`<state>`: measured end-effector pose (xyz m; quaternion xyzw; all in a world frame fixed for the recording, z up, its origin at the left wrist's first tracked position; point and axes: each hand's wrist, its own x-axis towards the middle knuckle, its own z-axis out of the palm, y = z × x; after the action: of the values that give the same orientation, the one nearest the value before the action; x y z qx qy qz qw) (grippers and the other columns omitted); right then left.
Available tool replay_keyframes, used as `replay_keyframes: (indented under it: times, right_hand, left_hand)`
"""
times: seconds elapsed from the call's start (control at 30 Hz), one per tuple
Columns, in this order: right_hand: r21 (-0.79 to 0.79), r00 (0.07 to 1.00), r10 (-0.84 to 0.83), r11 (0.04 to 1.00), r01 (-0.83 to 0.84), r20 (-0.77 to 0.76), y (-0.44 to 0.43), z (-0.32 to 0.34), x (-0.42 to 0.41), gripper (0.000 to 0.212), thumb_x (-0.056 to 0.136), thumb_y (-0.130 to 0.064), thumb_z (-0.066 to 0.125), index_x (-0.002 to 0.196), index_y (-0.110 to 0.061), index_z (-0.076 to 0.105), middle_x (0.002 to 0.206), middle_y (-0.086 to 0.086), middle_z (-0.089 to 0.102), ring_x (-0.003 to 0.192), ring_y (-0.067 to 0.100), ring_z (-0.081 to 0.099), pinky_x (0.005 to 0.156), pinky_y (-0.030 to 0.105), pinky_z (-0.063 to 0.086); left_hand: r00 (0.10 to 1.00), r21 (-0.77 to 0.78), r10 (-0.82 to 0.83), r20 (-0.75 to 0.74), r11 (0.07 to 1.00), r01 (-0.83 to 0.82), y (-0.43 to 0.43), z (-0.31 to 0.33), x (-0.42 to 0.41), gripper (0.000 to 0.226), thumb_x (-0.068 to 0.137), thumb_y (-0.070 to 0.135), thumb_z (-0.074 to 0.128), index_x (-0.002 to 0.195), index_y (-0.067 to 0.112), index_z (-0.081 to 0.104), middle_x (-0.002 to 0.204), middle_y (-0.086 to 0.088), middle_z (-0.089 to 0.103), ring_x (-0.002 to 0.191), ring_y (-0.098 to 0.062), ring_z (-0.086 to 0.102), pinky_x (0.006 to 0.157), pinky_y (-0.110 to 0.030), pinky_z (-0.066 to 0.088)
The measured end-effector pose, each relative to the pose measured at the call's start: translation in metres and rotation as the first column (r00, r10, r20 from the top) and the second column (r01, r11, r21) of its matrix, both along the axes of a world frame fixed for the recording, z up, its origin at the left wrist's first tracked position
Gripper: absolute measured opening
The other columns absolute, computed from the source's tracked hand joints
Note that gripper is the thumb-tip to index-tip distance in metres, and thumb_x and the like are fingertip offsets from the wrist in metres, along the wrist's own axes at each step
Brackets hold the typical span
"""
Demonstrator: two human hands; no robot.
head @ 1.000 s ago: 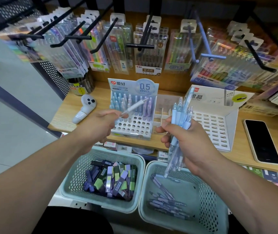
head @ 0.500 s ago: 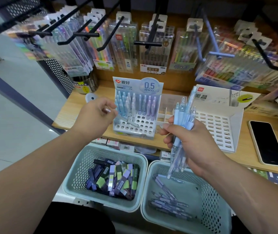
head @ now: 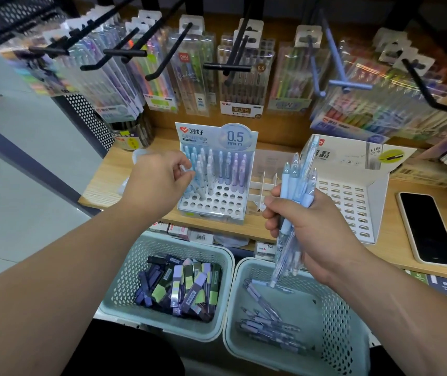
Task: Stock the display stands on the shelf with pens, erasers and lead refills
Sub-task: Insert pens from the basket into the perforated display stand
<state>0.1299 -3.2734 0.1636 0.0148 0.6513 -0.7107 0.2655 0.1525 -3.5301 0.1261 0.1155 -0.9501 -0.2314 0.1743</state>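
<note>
Head view showed the left hand (head: 160,183) pinching the top of one pen (head: 187,170) between thumb and curled fingers, its lower end slanting into the left side of the pen stand (head: 216,206), which stood at the front edge of the shelf (head: 103,185). The right hand (head: 311,223) was closed round a bundle of pens (head: 296,180), just beside the stand's right side. Best, I judged, to bring the pen upright over a free hole, let it seat fully, then release.
</note>
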Motion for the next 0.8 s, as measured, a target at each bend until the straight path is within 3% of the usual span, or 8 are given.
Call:
replay_keyframes:
  times: [0.23, 0.43, 0.53, 0.67, 0.73, 0.8]
  right_hand:
    - [0.0, 1.0, 0.016, 1.0, -0.016, -0.009, 0.003, -0.001, -0.003, 0.01, 0.092, -0.002, 0.066, 0.099, -0.008, 0.061, 0.071, 0.011, 0.063, 0.06, 0.02, 0.058, 0.058, 0.032, 0.049]
    - [-0.003, 1.0, 0.007, 1.0, -0.007, 0.003, 0.004, -0.002, -0.003, 0.011, 0.091, -0.004, 0.068, 0.095, -0.01, 0.061, 0.069, 0.01, 0.064, 0.059, 0.02, 0.057, 0.059, 0.033, 0.047]
    - [0.003, 1.0, 0.005, 1.0, -0.006, 0.022, 0.004, -0.002, -0.003, 0.01, 0.091, -0.003, 0.068, 0.094, -0.011, 0.062, 0.069, 0.009, 0.064, 0.06, 0.019, 0.057, 0.06, 0.033, 0.048]
    - [-0.011, 0.999, 0.016, 1.0, -0.016, 0.048, 0.001, -0.002, -0.003, 0.008, 0.092, -0.003, 0.065, 0.092, -0.011, 0.064, 0.07, 0.009, 0.065, 0.059, 0.018, 0.06, 0.06, 0.032, 0.05]
    - [-0.037, 0.996, 0.009, 0.999, -0.006, 0.094, 0.002, -0.002, -0.004, 0.008, 0.093, -0.004, 0.065, 0.097, -0.01, 0.065, 0.072, 0.01, 0.067, 0.061, 0.018, 0.062, 0.063, 0.033, 0.051]
    - [-0.079, 0.99, -0.013, 0.997, 0.025, 0.144, 0.002, -0.001, -0.004, 0.009, 0.093, -0.003, 0.063, 0.099, -0.01, 0.064, 0.074, 0.011, 0.068, 0.063, 0.019, 0.064, 0.063, 0.033, 0.053]
  left_hand:
    - [0.999, -0.083, -0.033, 0.02, 0.996, 0.035, 0.006, 0.001, -0.009, 0.011, 0.087, 0.017, 0.075, 0.095, 0.009, 0.074, 0.069, 0.004, 0.058, 0.068, -0.019, 0.056, 0.067, -0.027, 0.039]
    - [0.994, -0.09, -0.016, 0.106, 0.996, 0.025, 0.0, 0.0, -0.013, 0.009, 0.087, 0.019, 0.075, 0.091, 0.011, 0.073, 0.07, 0.004, 0.058, 0.072, -0.02, 0.057, 0.067, -0.028, 0.038]
    - [0.993, -0.028, -0.024, 0.119, 0.999, 0.028, 0.001, -0.007, -0.011, 0.018, 0.086, 0.016, 0.077, 0.102, 0.01, 0.071, 0.071, 0.004, 0.062, 0.071, -0.018, 0.058, 0.073, -0.034, 0.051]
    - [0.992, 0.016, 0.041, 0.122, 0.999, -0.043, 0.004, -0.008, -0.012, 0.029, 0.088, 0.021, 0.075, 0.113, 0.017, 0.062, 0.069, 0.009, 0.064, 0.069, -0.014, 0.057, 0.07, -0.029, 0.045]
    - [0.995, 0.006, 0.059, 0.083, 0.998, -0.059, 0.01, -0.001, -0.012, 0.027, 0.086, 0.024, 0.076, 0.108, 0.018, 0.061, 0.066, 0.009, 0.061, 0.064, -0.011, 0.055, 0.066, -0.031, 0.045]
    - [0.998, 0.103, 0.038, 0.048, 0.994, -0.043, 0.025, 0.009, -0.009, 0.021, 0.086, 0.03, 0.077, 0.095, 0.019, 0.061, 0.063, 0.007, 0.061, 0.06, -0.01, 0.057, 0.062, -0.031, 0.048]
